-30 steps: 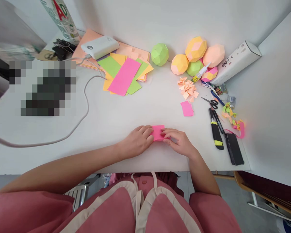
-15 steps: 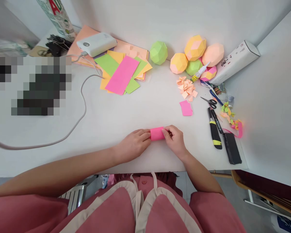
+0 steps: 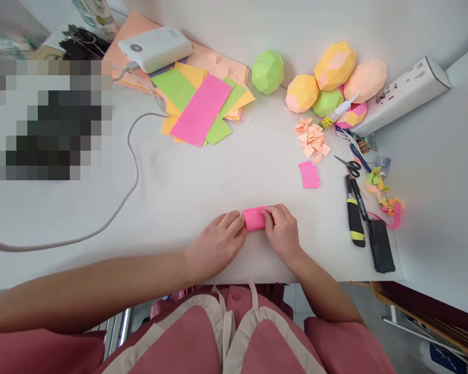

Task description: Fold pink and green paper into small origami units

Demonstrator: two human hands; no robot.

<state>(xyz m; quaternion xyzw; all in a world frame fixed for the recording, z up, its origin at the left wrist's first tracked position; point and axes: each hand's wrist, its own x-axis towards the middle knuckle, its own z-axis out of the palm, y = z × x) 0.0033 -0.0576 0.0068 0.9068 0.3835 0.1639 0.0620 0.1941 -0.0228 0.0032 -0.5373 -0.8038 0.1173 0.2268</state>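
Observation:
A folded piece of pink paper (image 3: 254, 219) is between my hands, close to the table's front edge. My right hand (image 3: 283, 231) pinches its right end between thumb and fingers. At the paper's left end is my left hand (image 3: 220, 241), its fingers curled in and touching or nearly touching the edge; its fingertips are partly hidden. Beyond my right hand lies a small stack of pink paper pieces (image 3: 309, 174). Behind that sits a pile of small folded peach paper pieces (image 3: 311, 138).
Coloured paper strips (image 3: 200, 110) lie at the back beside a white power bank (image 3: 156, 49) with a cable (image 3: 130, 150). Faceted paper balls (image 3: 268, 72) line the wall. Scissors (image 3: 349, 166), a utility knife (image 3: 354, 218) and a black case (image 3: 381, 246) are on the right.
The camera view has shifted a little. My left fingers have curled in more at the paper's left end, while my right hand keeps its pinch on the right end.

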